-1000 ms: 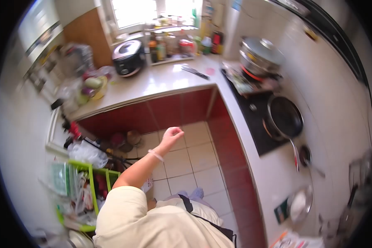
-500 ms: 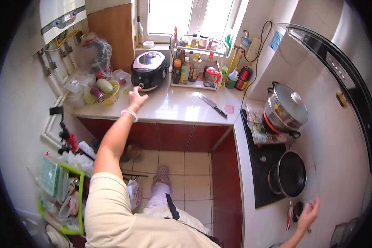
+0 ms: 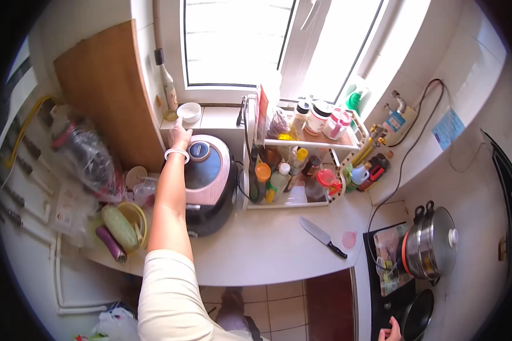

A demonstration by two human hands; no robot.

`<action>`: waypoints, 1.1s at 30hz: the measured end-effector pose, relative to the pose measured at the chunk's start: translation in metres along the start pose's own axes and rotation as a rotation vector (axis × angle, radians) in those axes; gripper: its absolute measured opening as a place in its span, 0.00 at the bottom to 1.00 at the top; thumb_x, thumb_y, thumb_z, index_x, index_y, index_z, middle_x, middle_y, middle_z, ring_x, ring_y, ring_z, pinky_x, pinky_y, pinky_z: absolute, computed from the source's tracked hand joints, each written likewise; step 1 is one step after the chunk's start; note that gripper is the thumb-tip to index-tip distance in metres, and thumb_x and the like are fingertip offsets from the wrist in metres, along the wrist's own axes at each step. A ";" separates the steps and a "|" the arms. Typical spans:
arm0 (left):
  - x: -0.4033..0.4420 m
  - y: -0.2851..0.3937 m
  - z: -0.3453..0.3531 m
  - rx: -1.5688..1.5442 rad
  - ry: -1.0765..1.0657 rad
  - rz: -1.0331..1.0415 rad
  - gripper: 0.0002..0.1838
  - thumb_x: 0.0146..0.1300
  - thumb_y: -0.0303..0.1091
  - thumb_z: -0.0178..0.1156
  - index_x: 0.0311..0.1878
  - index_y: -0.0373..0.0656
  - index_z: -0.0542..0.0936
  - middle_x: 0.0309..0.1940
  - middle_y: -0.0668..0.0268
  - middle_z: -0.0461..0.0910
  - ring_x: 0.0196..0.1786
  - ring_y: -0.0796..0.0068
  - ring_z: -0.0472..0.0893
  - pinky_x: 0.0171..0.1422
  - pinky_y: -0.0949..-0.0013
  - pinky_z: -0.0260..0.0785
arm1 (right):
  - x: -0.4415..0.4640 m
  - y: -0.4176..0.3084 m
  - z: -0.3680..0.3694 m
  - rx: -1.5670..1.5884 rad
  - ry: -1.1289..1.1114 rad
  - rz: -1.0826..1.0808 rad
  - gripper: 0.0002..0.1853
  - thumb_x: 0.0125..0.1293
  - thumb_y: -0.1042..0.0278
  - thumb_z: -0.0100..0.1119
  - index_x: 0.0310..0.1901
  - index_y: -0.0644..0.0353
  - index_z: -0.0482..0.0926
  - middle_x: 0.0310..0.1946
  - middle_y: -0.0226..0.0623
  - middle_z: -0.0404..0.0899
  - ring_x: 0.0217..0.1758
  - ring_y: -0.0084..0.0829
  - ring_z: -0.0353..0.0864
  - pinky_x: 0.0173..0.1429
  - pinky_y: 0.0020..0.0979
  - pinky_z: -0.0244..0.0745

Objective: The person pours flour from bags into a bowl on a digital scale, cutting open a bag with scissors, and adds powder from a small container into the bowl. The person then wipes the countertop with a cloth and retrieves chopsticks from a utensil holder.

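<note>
My left hand (image 3: 180,136), with a white bangle (image 3: 177,155) at the wrist, reaches over the black rice cooker (image 3: 210,207). Its stretched fingertips are at the near rim of a small white bowl (image 3: 190,112) on the window ledge; whether they touch it I cannot tell. A clear glass bottle (image 3: 168,88) with a dark cap stands just behind the bowl. Low at the right edge, my right hand (image 3: 389,331) is partly cut off by the frame. Its fingers are loosely bent and apart, holding nothing, close to a black frying pan (image 3: 418,315).
A knife (image 3: 318,233) lies on the white counter (image 3: 267,244), beside a pink disc (image 3: 349,239). Sauce bottles and jars fill a white rack (image 3: 301,145). A steamer pot (image 3: 432,241) stands on the right. At left are a green gourd (image 3: 118,227) and an eggplant (image 3: 110,243).
My view has moved closer to the window. My left hand has gone from the front of the rice cooker to the small bowl behind it. My right hand sits lower in view.
</note>
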State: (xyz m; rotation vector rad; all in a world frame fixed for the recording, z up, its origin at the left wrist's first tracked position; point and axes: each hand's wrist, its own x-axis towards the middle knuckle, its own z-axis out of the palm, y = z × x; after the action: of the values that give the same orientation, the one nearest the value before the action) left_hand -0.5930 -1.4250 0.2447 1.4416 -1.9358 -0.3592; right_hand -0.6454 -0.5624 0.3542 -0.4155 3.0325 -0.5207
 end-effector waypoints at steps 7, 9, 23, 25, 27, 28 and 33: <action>0.051 -0.003 0.046 -0.085 0.076 -0.028 0.08 0.51 0.35 0.61 0.34 0.47 0.82 0.33 0.56 0.81 0.39 0.56 0.80 0.45 0.59 0.72 | 0.007 0.008 0.034 -0.028 -0.143 0.156 0.23 0.57 0.75 0.56 0.57 0.58 0.71 0.47 0.44 0.77 0.41 0.31 0.79 0.44 0.29 0.74; 0.051 -0.005 0.045 -0.064 0.065 -0.010 0.08 0.51 0.35 0.61 0.34 0.46 0.82 0.32 0.56 0.81 0.38 0.56 0.80 0.44 0.59 0.72 | 0.011 0.011 0.042 -0.072 -0.181 0.198 0.22 0.56 0.75 0.56 0.55 0.60 0.71 0.46 0.44 0.77 0.37 0.30 0.79 0.43 0.29 0.73; -0.231 0.149 -0.204 -0.229 -0.406 1.071 0.05 0.50 0.29 0.62 0.29 0.45 0.76 0.19 0.62 0.70 0.22 0.61 0.74 0.26 0.63 0.67 | 0.040 -0.068 0.086 0.494 -0.118 -0.130 0.14 0.59 0.76 0.56 0.48 0.68 0.75 0.44 0.42 0.79 0.39 0.27 0.80 0.46 0.27 0.75; -0.298 0.183 -0.227 -0.334 -0.587 1.213 0.06 0.49 0.30 0.64 0.30 0.46 0.76 0.19 0.64 0.71 0.22 0.63 0.74 0.25 0.65 0.67 | 0.013 -0.078 0.067 0.894 -0.209 -0.080 0.17 0.63 0.77 0.52 0.54 0.69 0.70 0.48 0.45 0.76 0.44 0.30 0.80 0.50 0.29 0.74; -0.365 0.213 -0.243 -0.488 -0.785 1.370 0.07 0.49 0.31 0.65 0.32 0.46 0.78 0.21 0.67 0.72 0.22 0.67 0.75 0.24 0.67 0.67 | -0.021 -0.074 0.035 1.154 -0.223 -0.072 0.21 0.64 0.74 0.53 0.58 0.68 0.66 0.49 0.46 0.75 0.44 0.32 0.80 0.51 0.29 0.75; -0.398 0.229 -0.252 -0.528 -0.861 1.469 0.08 0.49 0.32 0.65 0.32 0.46 0.78 0.22 0.68 0.73 0.22 0.68 0.75 0.24 0.68 0.68 | -0.042 -0.065 0.017 1.298 -0.226 -0.058 0.24 0.64 0.71 0.54 0.60 0.67 0.63 0.51 0.47 0.73 0.45 0.33 0.80 0.52 0.30 0.74; -0.574 0.278 -0.280 -0.842 -1.172 1.751 0.10 0.46 0.31 0.67 0.33 0.45 0.78 0.23 0.67 0.75 0.23 0.70 0.76 0.24 0.70 0.69 | -0.168 0.020 -0.038 1.615 -0.112 0.067 0.32 0.62 0.68 0.59 0.64 0.64 0.57 0.50 0.47 0.73 0.48 0.28 0.76 0.53 0.30 0.73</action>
State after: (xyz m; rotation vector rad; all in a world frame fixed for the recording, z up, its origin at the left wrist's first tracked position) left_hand -0.5252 -0.7504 0.4050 -1.3960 -2.4450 -0.9823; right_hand -0.4920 -0.4874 0.3819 -0.1654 1.5839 -2.3191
